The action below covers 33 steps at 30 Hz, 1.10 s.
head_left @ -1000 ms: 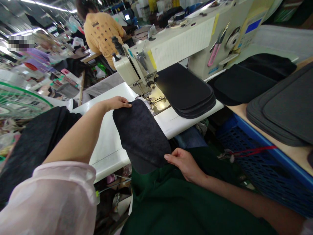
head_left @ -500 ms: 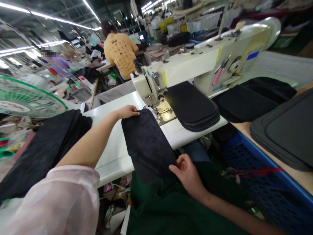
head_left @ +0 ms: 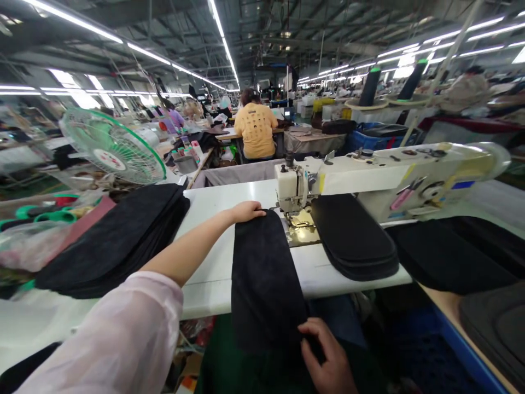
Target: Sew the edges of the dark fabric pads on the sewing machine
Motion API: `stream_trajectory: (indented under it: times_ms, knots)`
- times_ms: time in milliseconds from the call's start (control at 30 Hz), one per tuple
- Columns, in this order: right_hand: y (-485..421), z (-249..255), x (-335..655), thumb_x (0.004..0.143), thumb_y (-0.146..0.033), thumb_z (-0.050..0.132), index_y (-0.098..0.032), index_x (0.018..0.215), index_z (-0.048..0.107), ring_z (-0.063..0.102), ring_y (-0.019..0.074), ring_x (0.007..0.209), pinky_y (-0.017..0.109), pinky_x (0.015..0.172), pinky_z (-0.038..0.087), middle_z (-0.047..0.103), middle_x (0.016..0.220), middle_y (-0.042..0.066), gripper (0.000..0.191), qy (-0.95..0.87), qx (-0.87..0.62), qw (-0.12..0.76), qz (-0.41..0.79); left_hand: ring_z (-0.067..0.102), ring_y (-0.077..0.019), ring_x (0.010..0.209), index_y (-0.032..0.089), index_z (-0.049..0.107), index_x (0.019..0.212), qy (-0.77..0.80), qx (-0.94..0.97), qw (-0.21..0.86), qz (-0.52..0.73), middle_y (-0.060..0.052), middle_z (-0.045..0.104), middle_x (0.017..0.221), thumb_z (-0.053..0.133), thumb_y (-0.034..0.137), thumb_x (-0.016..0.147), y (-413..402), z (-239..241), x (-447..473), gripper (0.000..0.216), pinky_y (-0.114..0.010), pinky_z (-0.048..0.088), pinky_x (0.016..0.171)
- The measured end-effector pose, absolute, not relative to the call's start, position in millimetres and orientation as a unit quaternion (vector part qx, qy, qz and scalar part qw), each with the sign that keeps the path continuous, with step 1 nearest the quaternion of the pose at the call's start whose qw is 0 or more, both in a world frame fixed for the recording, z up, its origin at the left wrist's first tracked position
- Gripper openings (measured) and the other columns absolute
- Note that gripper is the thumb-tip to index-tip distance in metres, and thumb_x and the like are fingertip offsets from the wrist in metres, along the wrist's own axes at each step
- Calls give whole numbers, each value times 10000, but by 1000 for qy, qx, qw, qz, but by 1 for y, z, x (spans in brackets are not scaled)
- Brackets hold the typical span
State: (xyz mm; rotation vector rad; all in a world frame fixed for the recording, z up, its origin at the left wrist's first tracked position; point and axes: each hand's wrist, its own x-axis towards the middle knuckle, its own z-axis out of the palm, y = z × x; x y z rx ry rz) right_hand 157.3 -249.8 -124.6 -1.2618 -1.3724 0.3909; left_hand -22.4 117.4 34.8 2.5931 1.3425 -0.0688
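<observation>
A long black fabric panel [head_left: 266, 273] with rounded corners lies over the front edge of the white sewing table, its lower end hanging above my lap. My left hand [head_left: 248, 212] grips its far end, thumb on top, just left of the sewing machine's needle area. Down at the near right edge, my right hand [head_left: 326, 355] has its fingers curled against the panel's border. The sewing machine [head_left: 301, 189] stands to the right of the panel. A stack of black panels [head_left: 355, 235] rests under the machine's arm, right of the needle plate.
On the left lies a pile of black fabric pieces [head_left: 118, 235], with a green fan [head_left: 115, 148] behind it. More dark panels [head_left: 435, 251] are at the right, above a blue crate [head_left: 435, 345]. A person in a yellow shirt [head_left: 256, 131] sits ahead.
My view has levelled and risen, so everything sits lower in the picture. Both hands stay at the panel, which now points more directly away from me.
</observation>
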Motion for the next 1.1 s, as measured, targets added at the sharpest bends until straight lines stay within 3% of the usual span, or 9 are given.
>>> stream_trajectory:
  times_ms: [567,700,833,967,1100]
  knots:
    - [-232,-90,169,903,-88,499,-228,985,622,708,168,732,245,683,608,690,808,38,204,-701,-442,557,56,661,-246,808,191,667,917,449,892,30,-43,-83,708,894,601,478,889,112,38,-16,296,-311,482,708]
    - [-227,-73,179,873,-76,492,-221,954,657,736,198,840,306,748,636,724,863,58,234,-752,-425,500,-60,648,-274,1026,193,637,1113,416,909,-14,15,-128,654,1157,605,277,904,92,36,-10,227,-369,504,870]
    - [-230,-64,187,876,-53,460,-215,950,635,758,156,779,315,874,630,758,776,-1,249,-783,-364,493,-104,637,-220,1069,208,683,1101,336,941,-13,40,-88,664,1143,479,99,925,60,25,0,291,-335,500,953]
    - [-243,-69,193,919,-80,467,-246,939,634,751,129,661,293,857,636,756,705,-41,236,-789,-354,489,-113,615,-236,1090,178,675,1220,297,952,-14,76,-111,657,1186,463,228,993,33,8,10,314,-373,502,1001]
    - [-249,-70,199,856,-62,485,-257,978,643,762,152,694,327,869,636,768,739,-25,279,-795,-369,472,-100,590,-241,1128,154,660,1250,277,953,-31,123,-127,633,1281,440,253,1015,26,-1,16,337,-393,494,1028]
